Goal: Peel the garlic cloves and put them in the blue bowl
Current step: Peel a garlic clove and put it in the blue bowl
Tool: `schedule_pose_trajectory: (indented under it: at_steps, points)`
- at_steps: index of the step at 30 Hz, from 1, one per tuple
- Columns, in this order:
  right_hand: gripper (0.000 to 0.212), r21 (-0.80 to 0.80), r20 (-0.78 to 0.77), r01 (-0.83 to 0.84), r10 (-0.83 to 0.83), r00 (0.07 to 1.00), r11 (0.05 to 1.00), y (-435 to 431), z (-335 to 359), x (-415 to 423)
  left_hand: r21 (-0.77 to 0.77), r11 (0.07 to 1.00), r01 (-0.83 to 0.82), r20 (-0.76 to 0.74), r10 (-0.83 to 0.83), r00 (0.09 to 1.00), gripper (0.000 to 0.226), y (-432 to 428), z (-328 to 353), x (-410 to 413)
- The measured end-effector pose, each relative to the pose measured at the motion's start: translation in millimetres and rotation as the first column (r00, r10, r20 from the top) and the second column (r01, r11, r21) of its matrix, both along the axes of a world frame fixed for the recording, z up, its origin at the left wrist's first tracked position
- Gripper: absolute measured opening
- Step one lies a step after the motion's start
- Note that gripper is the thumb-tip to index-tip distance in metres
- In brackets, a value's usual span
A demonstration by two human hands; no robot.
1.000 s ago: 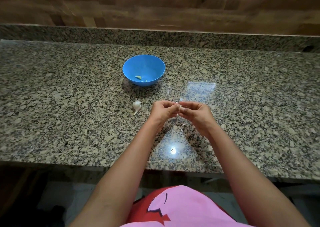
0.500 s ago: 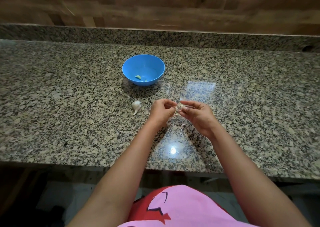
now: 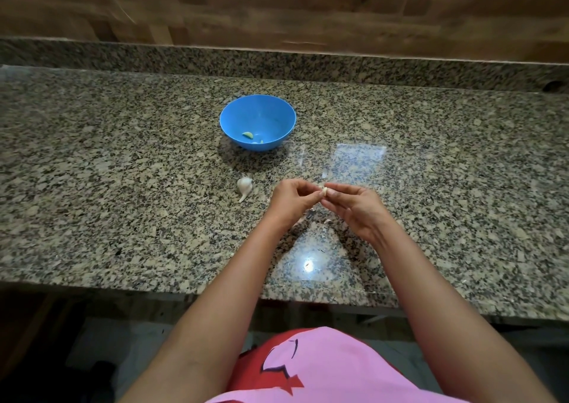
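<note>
Garlic clove (image 3: 324,190) pinched between the fingertips of left hand (image 3: 292,201) and right hand (image 3: 354,205), above the counter (image 3: 123,187); pale, small, axis not discernible. Unpeeled clove (image 3: 244,187) lies at 9 o'clock of the hands, white, tail pointing to 6 o'clock. Blue bowl (image 3: 278,110) at 12 o'clock of it holds peeled pieces (image 3: 248,134)

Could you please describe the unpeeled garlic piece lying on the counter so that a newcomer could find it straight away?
Start at the blue bowl on the granite counter. Just nearer the person lies the white garlic piece, left of the left hand. It alone keeps its papery skin and thin tail.
</note>
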State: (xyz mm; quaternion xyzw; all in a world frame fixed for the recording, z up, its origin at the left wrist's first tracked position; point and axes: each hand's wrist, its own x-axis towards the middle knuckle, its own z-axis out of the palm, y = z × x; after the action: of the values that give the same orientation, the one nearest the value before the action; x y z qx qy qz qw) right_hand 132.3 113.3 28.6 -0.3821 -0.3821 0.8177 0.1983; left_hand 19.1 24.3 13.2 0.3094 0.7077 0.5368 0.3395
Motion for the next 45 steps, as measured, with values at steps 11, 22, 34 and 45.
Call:
schedule_pose_trajectory:
  at_steps: [11,22,34,45]
  points:
    - [0.013,0.001,-0.001,0.038,-0.038,0.999,0.999,-4.7,4.1,-4.5,0.044,0.999,-0.005,0.096,0.001,0.995,0.012,-1.2,2.4,-4.6]
    - [0.008,0.011,0.014,0.058,-0.058,0.998,0.998,-5.3,5.9,-9.7,0.041,0.997,-0.071,0.184,0.062,0.981,0.012,3.3,-1.9,-3.3]
    - [0.016,-0.094,-0.017,-0.005,0.004,1.000,0.996,0.9,4.9,-5.5,0.013,0.996,-0.092,0.156,0.089,0.984,0.008,4.1,-1.5,0.8]
    - [0.016,-0.092,-0.020,-0.003,0.001,1.000,0.996,2.5,5.0,-5.5,-0.009,0.994,-0.107,0.025,0.107,0.994,0.006,3.5,7.2,5.2]
